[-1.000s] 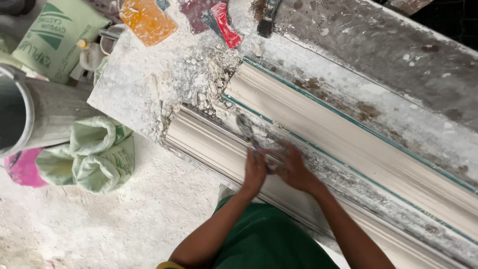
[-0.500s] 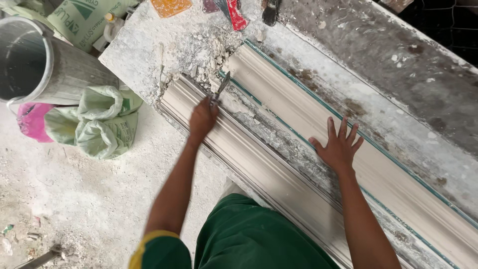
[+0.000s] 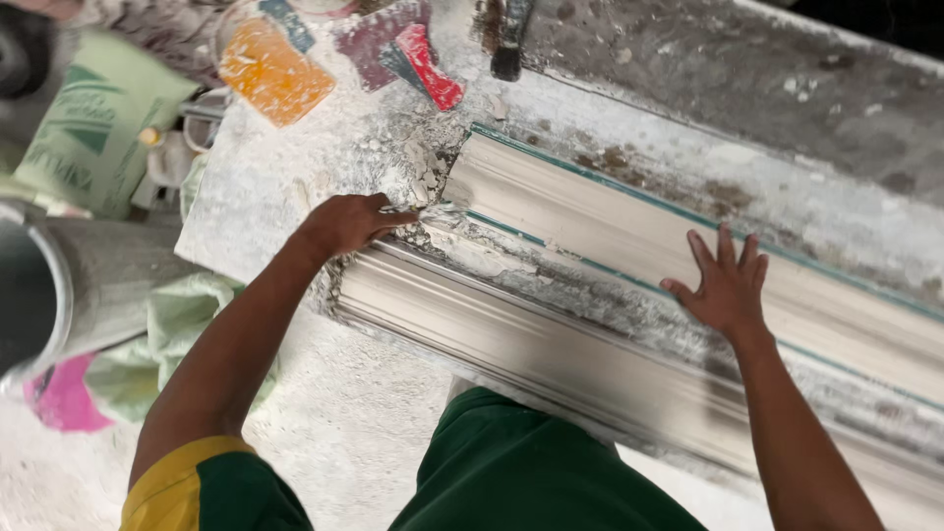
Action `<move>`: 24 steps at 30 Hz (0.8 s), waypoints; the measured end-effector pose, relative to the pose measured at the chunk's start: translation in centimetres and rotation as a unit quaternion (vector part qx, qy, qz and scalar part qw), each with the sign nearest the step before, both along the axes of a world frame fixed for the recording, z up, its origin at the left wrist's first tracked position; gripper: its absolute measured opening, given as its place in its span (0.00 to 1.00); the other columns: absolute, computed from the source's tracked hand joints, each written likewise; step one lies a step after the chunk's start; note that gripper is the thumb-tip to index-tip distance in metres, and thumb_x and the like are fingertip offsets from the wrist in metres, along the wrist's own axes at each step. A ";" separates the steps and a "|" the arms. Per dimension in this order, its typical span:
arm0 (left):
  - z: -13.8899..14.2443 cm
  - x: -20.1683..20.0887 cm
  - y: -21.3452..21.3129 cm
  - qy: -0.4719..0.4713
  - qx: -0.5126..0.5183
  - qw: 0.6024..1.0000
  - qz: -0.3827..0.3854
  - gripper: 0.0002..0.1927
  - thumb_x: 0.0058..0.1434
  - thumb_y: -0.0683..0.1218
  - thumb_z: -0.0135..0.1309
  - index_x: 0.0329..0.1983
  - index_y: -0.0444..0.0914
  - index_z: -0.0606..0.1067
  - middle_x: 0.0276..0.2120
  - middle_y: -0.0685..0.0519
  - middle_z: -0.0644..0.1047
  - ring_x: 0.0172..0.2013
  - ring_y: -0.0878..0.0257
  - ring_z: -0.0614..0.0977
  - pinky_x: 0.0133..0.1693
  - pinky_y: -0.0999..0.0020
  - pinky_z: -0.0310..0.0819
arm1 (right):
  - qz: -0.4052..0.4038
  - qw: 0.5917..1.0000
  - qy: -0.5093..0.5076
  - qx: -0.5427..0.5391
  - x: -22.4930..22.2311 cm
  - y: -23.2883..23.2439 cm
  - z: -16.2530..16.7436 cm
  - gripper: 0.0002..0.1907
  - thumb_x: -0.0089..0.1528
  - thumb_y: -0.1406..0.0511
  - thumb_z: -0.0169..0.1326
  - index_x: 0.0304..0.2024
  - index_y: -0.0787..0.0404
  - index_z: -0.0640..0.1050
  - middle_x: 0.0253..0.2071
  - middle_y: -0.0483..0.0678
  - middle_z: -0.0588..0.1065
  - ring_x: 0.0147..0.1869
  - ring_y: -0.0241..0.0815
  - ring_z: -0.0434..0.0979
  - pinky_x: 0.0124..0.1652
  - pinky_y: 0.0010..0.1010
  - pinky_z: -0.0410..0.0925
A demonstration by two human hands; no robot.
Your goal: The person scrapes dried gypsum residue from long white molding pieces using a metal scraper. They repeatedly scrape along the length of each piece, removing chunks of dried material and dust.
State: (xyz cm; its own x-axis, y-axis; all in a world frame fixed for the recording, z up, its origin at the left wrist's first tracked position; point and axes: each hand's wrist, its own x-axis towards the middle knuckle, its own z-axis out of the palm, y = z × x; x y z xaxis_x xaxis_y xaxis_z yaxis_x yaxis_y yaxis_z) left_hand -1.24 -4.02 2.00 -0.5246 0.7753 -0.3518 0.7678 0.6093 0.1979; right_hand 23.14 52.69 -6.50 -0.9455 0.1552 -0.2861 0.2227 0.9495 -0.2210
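Seen from above: a plaster-crusted workbench [image 3: 295, 187], white with dust and crumbs, grey and stained toward two o'clock. Laid lengthwise across it, from centre down to four o'clock, two long pale plaster mouldings: the upper cornice strip [image 3: 629, 231], edged in green, and the nearer ribbed cornice strip [image 3: 551, 354] just beside it, a band of broken plaster [image 3: 492, 258] between. At eleven o'clock, an orange plastic bag [image 3: 273, 71]; at twelve, a red scraper [image 3: 428, 64] and a dark-handled tool [image 3: 509, 39]. Heaped at the upper strip's cut end, loose plaster chips [image 3: 418, 177].
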 end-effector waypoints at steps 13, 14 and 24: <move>-3.0 -2.2 3.4 -0.005 0.006 0.985 -0.171 0.27 0.68 0.51 0.44 0.71 0.60 0.66 0.59 0.37 0.73 0.30 0.56 0.85 0.26 0.61 0.83 | -0.292 0.953 0.084 0.009 16.3 -6.1 0.4 0.40 0.68 0.44 0.44 0.78 0.52 0.58 0.79 0.72 0.42 0.82 0.76 0.33 0.72 0.70 0.36; -3.0 -1.8 4.3 -0.003 0.023 0.984 -0.175 0.26 0.69 0.53 0.42 0.71 0.60 0.66 0.59 0.36 0.73 0.28 0.56 0.85 0.25 0.62 0.83 | -0.304 0.948 0.092 0.021 17.9 -6.9 0.3 0.40 0.68 0.45 0.44 0.78 0.53 0.58 0.79 0.73 0.42 0.83 0.75 0.34 0.74 0.69 0.36; -8.2 12.1 22.6 0.011 0.252 0.951 -0.176 0.20 0.74 0.46 0.43 0.68 0.51 0.67 0.42 0.37 0.79 0.25 0.55 0.83 0.18 0.63 0.78 | -0.350 0.929 0.116 -0.003 22.2 -11.2 0.2 0.41 0.70 0.41 0.40 0.76 0.59 0.58 0.77 0.74 0.45 0.84 0.71 0.35 0.78 0.64 0.34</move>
State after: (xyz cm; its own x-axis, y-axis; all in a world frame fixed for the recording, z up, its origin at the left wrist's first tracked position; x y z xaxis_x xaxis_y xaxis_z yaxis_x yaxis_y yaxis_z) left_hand 10.87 18.58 -6.19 -0.2044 0.9715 0.1200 0.9141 0.1456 0.3785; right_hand 45.32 41.52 -6.26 -0.6493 0.7552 -0.0902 0.7318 0.5880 -0.3447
